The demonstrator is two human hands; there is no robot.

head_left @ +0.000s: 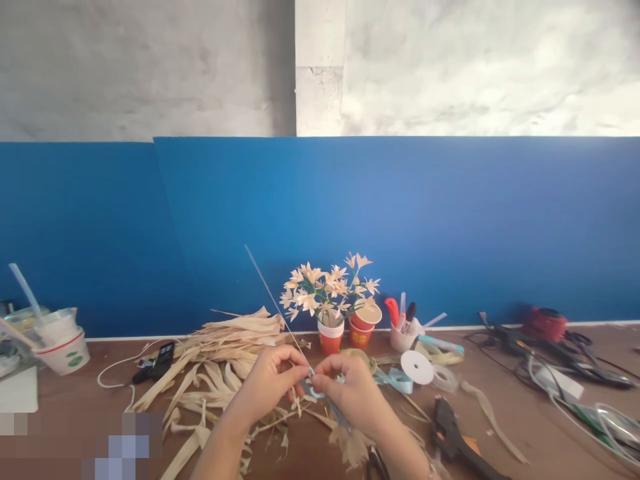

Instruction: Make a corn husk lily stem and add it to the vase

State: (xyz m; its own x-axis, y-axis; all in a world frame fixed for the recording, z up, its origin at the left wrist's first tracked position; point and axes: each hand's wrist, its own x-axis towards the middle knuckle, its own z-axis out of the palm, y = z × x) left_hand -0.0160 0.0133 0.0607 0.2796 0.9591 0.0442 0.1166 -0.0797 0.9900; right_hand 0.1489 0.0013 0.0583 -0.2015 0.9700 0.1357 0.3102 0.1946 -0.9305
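A thin, pale straight stick point(267, 288) slants up and to the left from between my two hands. My left hand point(273, 383) is closed in a pinch around its lower part. Close beside it, my right hand point(347, 387) pinches at the same spot, fingertips almost touching the left ones. A light blue strip point(315, 391) shows under the fingertips; whether it is wrapped on the stick I cannot tell. Below my right hand lies a pale, dried-husk flower point(351, 448), partly covered. Dried corn husks point(210, 373) are spread around my left forearm.
Husk flowers point(320, 290) stand in a paper cup point(331, 339), beside another red cup point(361, 333). To the right are a white spool point(417, 368), blue ribbon point(400, 380), a glue gun point(453, 433) and tangled cables point(545, 373). A drink cup point(63, 350) stands left; a blue panel point(400, 220) lies behind.
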